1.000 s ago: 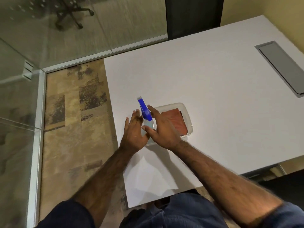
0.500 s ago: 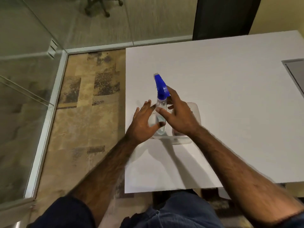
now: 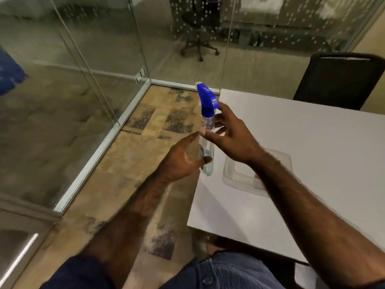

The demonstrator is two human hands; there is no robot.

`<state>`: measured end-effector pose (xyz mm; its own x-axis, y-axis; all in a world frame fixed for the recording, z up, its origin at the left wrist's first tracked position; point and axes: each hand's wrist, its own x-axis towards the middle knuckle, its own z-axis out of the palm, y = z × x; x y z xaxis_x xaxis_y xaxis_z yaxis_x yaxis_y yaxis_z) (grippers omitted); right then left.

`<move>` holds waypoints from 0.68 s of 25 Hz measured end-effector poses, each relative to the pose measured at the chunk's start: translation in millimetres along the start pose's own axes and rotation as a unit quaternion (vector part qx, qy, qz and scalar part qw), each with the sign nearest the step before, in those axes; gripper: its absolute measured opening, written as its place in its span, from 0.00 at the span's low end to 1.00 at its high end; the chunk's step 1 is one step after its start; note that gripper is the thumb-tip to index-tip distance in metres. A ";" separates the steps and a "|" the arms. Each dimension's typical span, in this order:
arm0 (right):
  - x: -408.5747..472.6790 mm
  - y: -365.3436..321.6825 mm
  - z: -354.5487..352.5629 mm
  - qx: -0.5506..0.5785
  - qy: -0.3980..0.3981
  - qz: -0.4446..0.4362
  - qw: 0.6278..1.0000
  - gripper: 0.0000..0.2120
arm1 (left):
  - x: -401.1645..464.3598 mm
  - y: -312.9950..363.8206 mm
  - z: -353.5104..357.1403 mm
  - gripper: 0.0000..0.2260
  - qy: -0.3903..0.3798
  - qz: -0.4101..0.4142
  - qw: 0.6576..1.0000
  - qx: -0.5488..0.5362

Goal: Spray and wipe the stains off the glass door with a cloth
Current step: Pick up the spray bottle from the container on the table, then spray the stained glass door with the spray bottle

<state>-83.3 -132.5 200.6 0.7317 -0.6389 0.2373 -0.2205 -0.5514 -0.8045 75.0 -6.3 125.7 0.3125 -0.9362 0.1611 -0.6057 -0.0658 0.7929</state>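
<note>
Head view shows the spray bottle (image 3: 206, 140) upright in mid-air, just off the near-left corner of the white table (image 3: 312, 142), with both hands around it. The right hand (image 3: 233, 138) holds its upper body, thumb across the near side and fingers (image 3: 224, 110) curled round the neck below the blue trigger head. The left hand (image 3: 183, 161) cups the lower body, thumb touching near the base; motion blur hides how firmly it grips. The clear bottle holds only a little liquid at the bottom, so it should be light and top-heavy, with smooth, possibly slippery plastic; the neck under the trigger looks the surest place to hold. A clear plastic tray (image 3: 237, 180) sits on the table just right of the bottle, and the reddish patch at its right, mostly behind the right forearm, is probably the cloth (image 3: 258, 176), soft and limp, easily pinched anywhere. Glass walls (image 3: 62, 90) stand far and left; I cannot tell which panel is the door.
</note>
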 end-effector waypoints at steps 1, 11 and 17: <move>0.1 -15.8 14.3 0.008 -0.016 -0.015 1.000 0.37 | -17.9 -7.3 -15.5 0.47 0.011 -0.010 1.000 -0.005; -24.9 -162.5 191.8 0.099 -0.201 -0.140 0.964 0.32 | -218.0 -64.0 -148.6 0.36 0.206 -0.097 0.974 -0.023; -58.7 -245.1 296.7 0.204 -0.281 -0.159 0.924 0.25 | -327.2 -73.0 -203.7 0.35 0.270 -0.148 0.951 0.025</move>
<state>119.1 199.4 222.3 0.9625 -0.0356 0.2691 0.2414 -0.3413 -0.9084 166.0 375.2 134.8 0.7967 -0.5613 0.2242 -0.4630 -0.3283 0.8233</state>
